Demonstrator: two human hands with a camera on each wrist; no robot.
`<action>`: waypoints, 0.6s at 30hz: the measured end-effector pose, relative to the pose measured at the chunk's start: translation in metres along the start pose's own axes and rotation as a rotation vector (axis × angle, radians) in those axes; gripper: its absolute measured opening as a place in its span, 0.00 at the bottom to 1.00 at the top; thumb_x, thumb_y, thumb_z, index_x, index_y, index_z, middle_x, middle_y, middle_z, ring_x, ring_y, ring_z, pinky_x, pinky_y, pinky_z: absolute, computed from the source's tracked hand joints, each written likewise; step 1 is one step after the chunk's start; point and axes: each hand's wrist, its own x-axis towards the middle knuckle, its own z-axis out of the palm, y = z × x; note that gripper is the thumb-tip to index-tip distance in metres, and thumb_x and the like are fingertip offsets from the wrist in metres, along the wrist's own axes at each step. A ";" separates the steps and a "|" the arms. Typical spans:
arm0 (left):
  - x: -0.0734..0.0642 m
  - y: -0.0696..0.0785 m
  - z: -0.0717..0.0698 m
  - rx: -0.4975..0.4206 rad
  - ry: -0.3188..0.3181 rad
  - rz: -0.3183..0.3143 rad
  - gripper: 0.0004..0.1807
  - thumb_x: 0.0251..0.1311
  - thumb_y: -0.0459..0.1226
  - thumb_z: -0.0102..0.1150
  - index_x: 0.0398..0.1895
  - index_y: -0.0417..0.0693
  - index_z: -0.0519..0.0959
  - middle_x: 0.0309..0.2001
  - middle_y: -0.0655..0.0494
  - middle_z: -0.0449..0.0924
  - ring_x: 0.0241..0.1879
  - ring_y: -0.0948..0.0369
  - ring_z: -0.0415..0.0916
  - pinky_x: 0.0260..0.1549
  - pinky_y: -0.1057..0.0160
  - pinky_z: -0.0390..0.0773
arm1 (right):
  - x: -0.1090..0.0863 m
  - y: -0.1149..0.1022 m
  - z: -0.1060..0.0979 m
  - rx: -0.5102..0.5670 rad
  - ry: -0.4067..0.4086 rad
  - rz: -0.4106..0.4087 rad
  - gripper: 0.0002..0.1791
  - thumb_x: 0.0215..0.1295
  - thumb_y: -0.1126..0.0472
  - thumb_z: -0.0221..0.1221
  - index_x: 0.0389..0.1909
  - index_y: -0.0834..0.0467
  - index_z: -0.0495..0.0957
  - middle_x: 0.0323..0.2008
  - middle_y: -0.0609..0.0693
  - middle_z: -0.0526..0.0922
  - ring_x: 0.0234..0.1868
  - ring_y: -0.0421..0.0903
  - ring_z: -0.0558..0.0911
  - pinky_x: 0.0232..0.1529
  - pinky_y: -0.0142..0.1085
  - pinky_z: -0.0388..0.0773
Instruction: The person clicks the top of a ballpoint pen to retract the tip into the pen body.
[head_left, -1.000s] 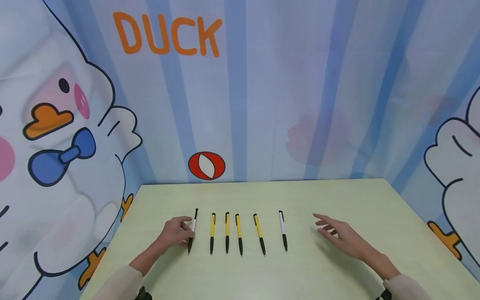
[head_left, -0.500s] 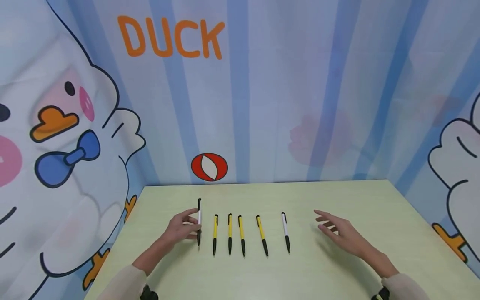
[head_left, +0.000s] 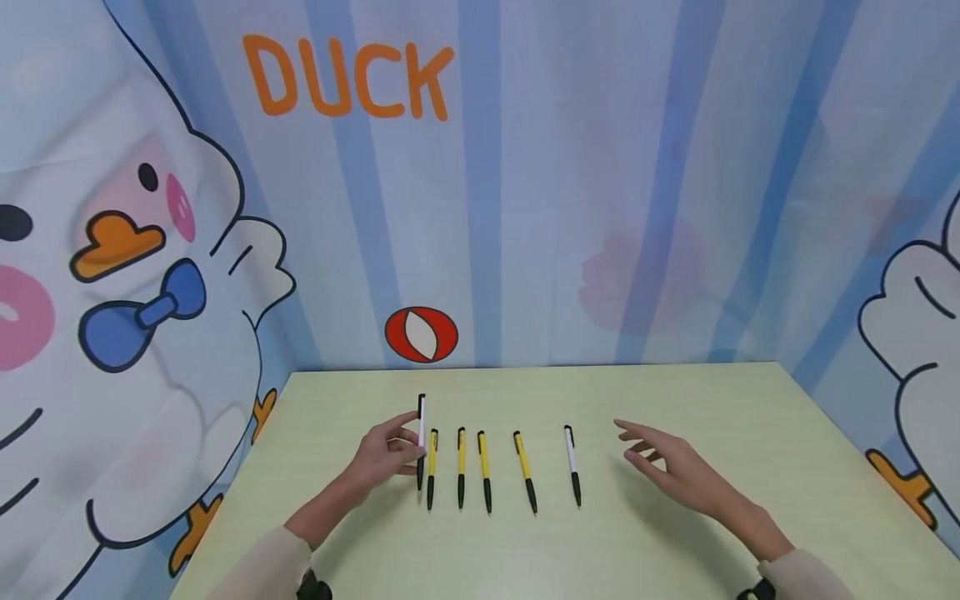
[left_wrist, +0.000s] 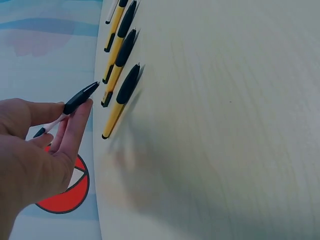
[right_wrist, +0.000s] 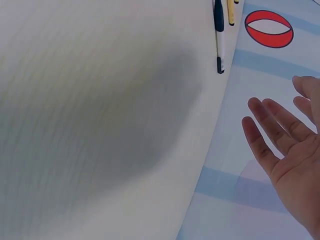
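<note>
My left hand (head_left: 384, 454) pinches a white pen with a black grip (head_left: 422, 433) between thumb and fingers, tip pointing down, close beside the leftmost yellow pen (head_left: 432, 468). In the left wrist view the pinched pen (left_wrist: 79, 100) appears above the table with its black grip between the fingertips. Several yellow pens with black grips lie in a row, among them the rightmost yellow pen (head_left: 525, 471). Another white pen (head_left: 572, 464) lies at the row's right end. My right hand (head_left: 671, 467) hovers over the table to the right of it, fingers relaxed and holding nothing.
The pens lie on a pale wooden table (head_left: 555, 558). Behind it hangs a blue striped cloth (head_left: 525, 208) printed with ducks and a red oval, meeting the table's far edge. Both hands cast soft shadows on the tabletop.
My left hand has lifted the white pen off the table at the far left, turned it more upright and carried it right, towards the yellow pens. My right hand has shifted slightly left.
</note>
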 end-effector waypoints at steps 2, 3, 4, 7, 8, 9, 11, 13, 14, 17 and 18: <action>0.001 0.004 0.002 -0.013 0.001 0.012 0.36 0.65 0.26 0.62 0.76 0.45 0.66 0.48 0.43 0.79 0.42 0.57 0.85 0.40 0.53 0.91 | 0.003 -0.005 0.001 0.014 0.000 -0.010 0.26 0.76 0.61 0.57 0.72 0.61 0.69 0.58 0.58 0.84 0.50 0.49 0.87 0.47 0.35 0.87; 0.002 0.006 0.003 -0.021 -0.001 0.019 0.36 0.65 0.26 0.62 0.76 0.45 0.66 0.48 0.43 0.79 0.43 0.57 0.85 0.40 0.53 0.91 | 0.004 -0.007 0.002 0.022 -0.004 -0.017 0.26 0.76 0.61 0.57 0.72 0.60 0.69 0.58 0.57 0.84 0.50 0.49 0.87 0.47 0.35 0.87; 0.002 0.007 0.004 -0.024 -0.006 0.031 0.36 0.65 0.26 0.62 0.76 0.46 0.66 0.48 0.43 0.79 0.43 0.56 0.86 0.41 0.53 0.91 | 0.006 -0.010 0.003 0.032 -0.011 -0.025 0.26 0.76 0.61 0.57 0.72 0.60 0.69 0.58 0.57 0.84 0.50 0.49 0.87 0.47 0.35 0.87; 0.004 0.015 0.009 -0.032 -0.033 0.077 0.36 0.65 0.26 0.62 0.77 0.48 0.65 0.48 0.43 0.79 0.43 0.54 0.88 0.41 0.52 0.90 | 0.009 -0.020 0.007 0.057 -0.039 -0.039 0.26 0.77 0.60 0.56 0.73 0.58 0.68 0.59 0.56 0.83 0.50 0.50 0.87 0.48 0.36 0.87; 0.005 0.017 0.011 -0.033 -0.048 0.098 0.37 0.66 0.27 0.62 0.77 0.48 0.65 0.47 0.43 0.80 0.43 0.54 0.88 0.42 0.52 0.90 | 0.010 -0.023 0.008 0.059 -0.045 -0.042 0.26 0.77 0.60 0.57 0.73 0.58 0.68 0.60 0.56 0.83 0.50 0.50 0.87 0.49 0.36 0.87; 0.005 0.019 0.013 -0.032 -0.059 0.117 0.37 0.66 0.27 0.62 0.77 0.49 0.64 0.47 0.43 0.80 0.43 0.54 0.88 0.41 0.52 0.90 | 0.011 -0.025 0.009 0.061 -0.051 -0.042 0.27 0.77 0.61 0.57 0.73 0.58 0.68 0.60 0.56 0.83 0.51 0.50 0.87 0.49 0.36 0.87; 0.006 0.024 0.018 -0.035 -0.085 0.153 0.37 0.67 0.27 0.61 0.78 0.49 0.64 0.47 0.43 0.80 0.44 0.53 0.88 0.41 0.53 0.90 | 0.013 -0.030 0.011 0.065 -0.063 -0.037 0.27 0.77 0.61 0.57 0.74 0.57 0.67 0.61 0.56 0.82 0.51 0.50 0.87 0.49 0.36 0.87; 0.006 0.028 0.021 -0.034 -0.110 0.179 0.37 0.67 0.28 0.61 0.78 0.49 0.63 0.48 0.42 0.79 0.45 0.52 0.88 0.41 0.53 0.91 | 0.015 -0.032 0.013 0.061 -0.075 -0.047 0.27 0.77 0.60 0.56 0.74 0.57 0.67 0.61 0.56 0.82 0.51 0.49 0.87 0.49 0.35 0.87; 0.006 0.029 0.022 -0.034 -0.120 0.190 0.37 0.67 0.28 0.61 0.78 0.49 0.63 0.48 0.41 0.79 0.45 0.51 0.88 0.41 0.54 0.91 | 0.017 -0.034 0.015 0.064 -0.079 -0.054 0.27 0.77 0.60 0.56 0.74 0.57 0.67 0.61 0.56 0.82 0.51 0.49 0.87 0.50 0.35 0.87; 0.004 0.031 0.027 -0.035 -0.136 0.205 0.37 0.68 0.28 0.61 0.78 0.48 0.62 0.49 0.40 0.79 0.46 0.51 0.87 0.41 0.54 0.90 | 0.021 -0.039 0.020 0.078 -0.096 -0.075 0.27 0.79 0.58 0.54 0.75 0.58 0.65 0.61 0.58 0.82 0.51 0.49 0.87 0.50 0.36 0.87; 0.002 0.031 0.029 -0.040 -0.140 0.206 0.36 0.68 0.28 0.61 0.78 0.47 0.62 0.49 0.40 0.79 0.46 0.51 0.87 0.42 0.54 0.90 | 0.022 -0.040 0.022 0.081 -0.097 -0.080 0.28 0.79 0.57 0.54 0.75 0.58 0.65 0.61 0.58 0.81 0.51 0.48 0.87 0.50 0.36 0.87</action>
